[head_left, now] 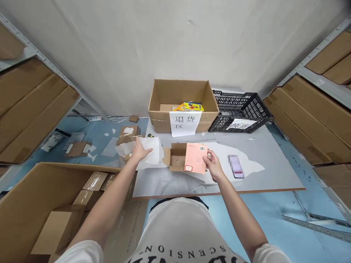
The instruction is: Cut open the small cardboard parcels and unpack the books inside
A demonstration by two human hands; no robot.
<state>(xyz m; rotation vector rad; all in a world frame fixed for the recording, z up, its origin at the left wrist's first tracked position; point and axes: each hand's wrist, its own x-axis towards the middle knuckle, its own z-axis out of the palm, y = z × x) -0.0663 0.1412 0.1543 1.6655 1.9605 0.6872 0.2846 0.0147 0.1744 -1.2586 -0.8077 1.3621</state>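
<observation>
A thin pink book (195,157) with a barcode and a red-framed label is pinched at its right edge by my right hand (213,165). It overlaps the right part of a small open cardboard box (177,160) on the table. On the left, my left hand (140,150) grips a sheet of white paper (152,155), thumb on top and fingers hidden underneath. The paper reaches past the table's left edge. To the right of the book lies a phone-like object (236,166), blurred out, on torn white paper (252,166).
A large cardboard box (159,117) with a handwritten sign holds colourful packages (192,106). Beside it stands a black plastic crate (244,106). At lower left, a big carton (24,197) contains several smaller boxes. Scraps and boxes lie on the blue floor (106,126). Shelves of cartons flank both sides.
</observation>
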